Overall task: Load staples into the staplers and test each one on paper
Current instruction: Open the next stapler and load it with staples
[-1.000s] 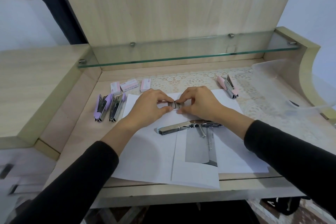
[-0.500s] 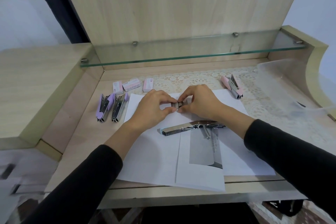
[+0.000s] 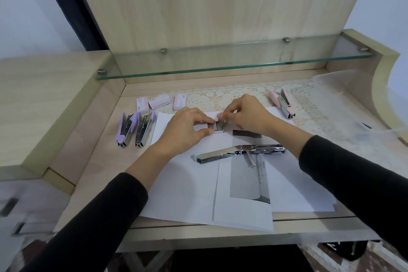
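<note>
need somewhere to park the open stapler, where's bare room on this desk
Bare wood left of the paper, in front of the purple staplers. Lace mat between the pink stapler and the clear plastic. Crowded: back left by the staple boxes, and mid-paper around the left hand, right hand and open stapler.

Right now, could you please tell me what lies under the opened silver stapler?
The silver stapler rests on overlapping white paper sheets, one bearing a grey print. The desk beneath them is covered there.

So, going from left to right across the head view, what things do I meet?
Purple stapler → second purple stapler → left hand → staple strip → right hand → pink stapler.
</note>
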`<state>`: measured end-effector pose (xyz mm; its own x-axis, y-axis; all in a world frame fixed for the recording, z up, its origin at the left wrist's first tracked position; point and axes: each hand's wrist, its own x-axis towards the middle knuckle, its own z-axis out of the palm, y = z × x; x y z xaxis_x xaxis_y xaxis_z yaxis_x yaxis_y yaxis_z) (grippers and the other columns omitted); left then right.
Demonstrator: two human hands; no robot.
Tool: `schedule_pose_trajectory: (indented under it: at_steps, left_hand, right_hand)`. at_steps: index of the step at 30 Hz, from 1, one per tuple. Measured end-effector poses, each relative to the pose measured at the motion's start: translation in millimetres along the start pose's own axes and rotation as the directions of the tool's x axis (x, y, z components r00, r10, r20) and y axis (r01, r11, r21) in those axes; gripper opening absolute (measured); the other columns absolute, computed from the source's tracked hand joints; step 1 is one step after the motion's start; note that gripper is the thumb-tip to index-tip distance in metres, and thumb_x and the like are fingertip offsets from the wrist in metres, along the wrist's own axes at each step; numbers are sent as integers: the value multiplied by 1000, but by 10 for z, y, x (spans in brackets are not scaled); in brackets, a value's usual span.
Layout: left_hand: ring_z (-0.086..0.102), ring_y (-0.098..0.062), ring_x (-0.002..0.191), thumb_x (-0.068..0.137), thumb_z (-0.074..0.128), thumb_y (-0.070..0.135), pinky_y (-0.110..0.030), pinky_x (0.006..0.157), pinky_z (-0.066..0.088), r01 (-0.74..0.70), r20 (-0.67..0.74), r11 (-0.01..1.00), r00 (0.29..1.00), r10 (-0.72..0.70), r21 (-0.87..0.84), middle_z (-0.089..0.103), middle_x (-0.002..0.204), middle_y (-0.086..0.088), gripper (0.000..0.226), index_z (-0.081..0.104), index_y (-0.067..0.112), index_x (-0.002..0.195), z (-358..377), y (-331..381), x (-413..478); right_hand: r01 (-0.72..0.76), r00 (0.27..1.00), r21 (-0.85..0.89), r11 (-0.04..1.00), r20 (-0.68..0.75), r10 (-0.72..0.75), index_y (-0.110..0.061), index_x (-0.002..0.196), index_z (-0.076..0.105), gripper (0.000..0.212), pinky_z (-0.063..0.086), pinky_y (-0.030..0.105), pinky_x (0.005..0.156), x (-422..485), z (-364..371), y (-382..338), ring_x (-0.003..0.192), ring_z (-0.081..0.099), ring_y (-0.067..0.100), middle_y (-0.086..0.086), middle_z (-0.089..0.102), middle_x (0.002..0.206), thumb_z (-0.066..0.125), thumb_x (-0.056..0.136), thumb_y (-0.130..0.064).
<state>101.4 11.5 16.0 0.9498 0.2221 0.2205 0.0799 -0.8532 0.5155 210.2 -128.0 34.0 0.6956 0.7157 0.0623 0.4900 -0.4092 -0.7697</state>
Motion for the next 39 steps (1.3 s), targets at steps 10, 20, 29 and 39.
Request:
schedule_pose_trajectory:
  at_steps: [10, 20, 29, 39]
  left_hand:
    - [46, -9, 94, 81, 67, 28, -19, 79, 31, 13, 21, 999, 1000, -14, 45, 63, 104, 5, 23, 68, 24, 104, -32, 28, 10]
    - [44, -4, 94, 84, 64, 26, -14, 80, 28, 16, -5, 999, 1000, -15, 47, 59, 115, 6, 24, 65, 24, 107, -73, 98, -58]
    - [39, -14, 121, 86, 62, 24, -22, 94, 26, 56, 18, 983, 998, -60, 173, 52, 127, 2, 34, 58, 20, 119, -181, 119, -217]
    - [47, -20, 116, 86, 62, 26, -32, 98, 38, 138, 50, 972, 987, -150, 192, 55, 125, -4, 39, 57, 15, 123, -219, 60, -216]
  right_hand:
    - [-152, 987, 371, 916, 2, 163, -8, 65, 67, 24, 40, 16, 42, -73, -69, -36, 38, 41, 11, -3, 62, 52, 62, 86, -17]
    - [-220, 975, 548, 807, 141, 170, -2, 88, 69, 13, 54, 20, 55, -277, -308, -26, 49, 56, 11, 10, 66, 72, 57, 83, 2]
    - [-228, 973, 549, 804, 102, 206, 14, 97, 64, 21, 59, 30, 69, -621, -535, 15, 109, 57, 33, 0, 55, 94, 60, 76, 15]
    - [-132, 983, -116, 984, 113, 145, -8, 106, 68, 32, 42, 7, 52, -533, -270, -56, 58, 56, 2, 2, 69, 88, 45, 87, 3]
